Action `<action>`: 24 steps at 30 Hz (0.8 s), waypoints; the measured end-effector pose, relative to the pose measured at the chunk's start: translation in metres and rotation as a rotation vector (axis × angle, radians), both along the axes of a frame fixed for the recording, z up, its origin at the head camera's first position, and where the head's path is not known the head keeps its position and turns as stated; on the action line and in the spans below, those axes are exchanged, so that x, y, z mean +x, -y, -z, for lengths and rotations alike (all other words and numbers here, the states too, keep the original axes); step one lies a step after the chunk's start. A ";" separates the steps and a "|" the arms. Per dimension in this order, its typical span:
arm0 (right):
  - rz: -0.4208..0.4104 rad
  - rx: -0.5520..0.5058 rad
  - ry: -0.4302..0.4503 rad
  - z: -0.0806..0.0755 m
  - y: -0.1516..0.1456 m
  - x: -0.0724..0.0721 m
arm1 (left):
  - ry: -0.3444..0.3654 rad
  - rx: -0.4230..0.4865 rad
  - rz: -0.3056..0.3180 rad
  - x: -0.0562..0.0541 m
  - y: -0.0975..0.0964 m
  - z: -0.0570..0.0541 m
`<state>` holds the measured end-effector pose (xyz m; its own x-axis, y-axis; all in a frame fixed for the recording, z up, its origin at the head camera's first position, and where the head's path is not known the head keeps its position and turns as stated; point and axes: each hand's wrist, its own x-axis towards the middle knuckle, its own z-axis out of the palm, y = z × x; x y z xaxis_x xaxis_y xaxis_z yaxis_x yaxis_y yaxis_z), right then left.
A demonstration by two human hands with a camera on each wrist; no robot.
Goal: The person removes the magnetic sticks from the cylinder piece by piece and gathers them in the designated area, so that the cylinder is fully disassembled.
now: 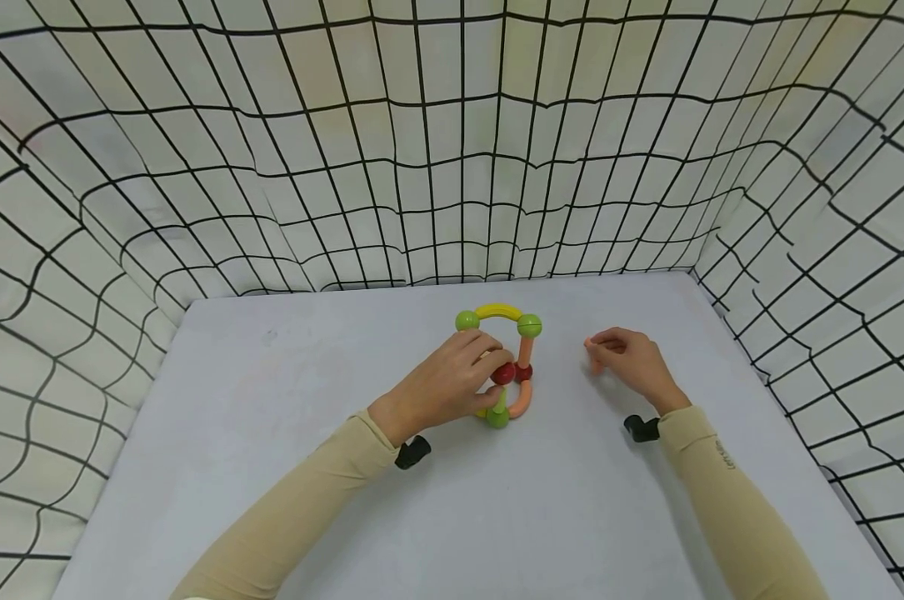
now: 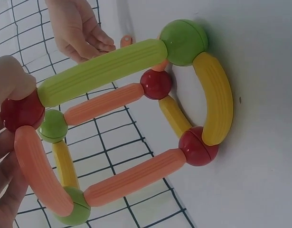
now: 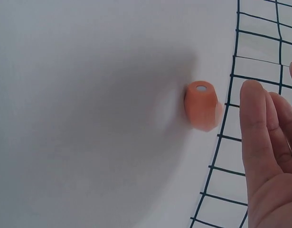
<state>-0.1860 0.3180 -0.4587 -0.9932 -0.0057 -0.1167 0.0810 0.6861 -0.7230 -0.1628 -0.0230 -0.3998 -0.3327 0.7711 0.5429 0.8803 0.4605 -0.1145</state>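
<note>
A frame of grooved sticks and balls, in green, yellow, orange and red, stands on the table. My left hand holds it by a red ball at one upper corner. A green stick runs from that ball to a green ball, and a curved yellow stick joins that to a lower red ball. To the right of the frame my right hand hovers with fingers loosely bent. An orange stick is on the table just beyond its fingertips, apparently apart from them.
A white table carries everything. Black netting over pale walls rises behind it and on both sides. Dark wrist-worn devices show below both hands.
</note>
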 end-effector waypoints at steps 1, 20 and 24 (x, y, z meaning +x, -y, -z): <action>-0.008 -0.001 -0.004 0.000 0.001 0.000 | -0.004 -0.001 -0.004 0.000 0.000 0.000; -0.029 0.050 -0.008 0.002 0.014 0.003 | 0.032 0.026 -0.023 -0.001 0.008 0.001; -0.045 0.045 -0.025 0.004 0.017 0.005 | 0.065 0.066 -0.029 -0.001 0.016 0.001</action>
<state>-0.1814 0.3006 -0.4623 -0.9946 -0.0460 -0.0933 0.0316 0.7207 -0.6925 -0.1639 -0.0390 -0.4004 -0.3901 0.7240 0.5689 0.8713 0.4901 -0.0264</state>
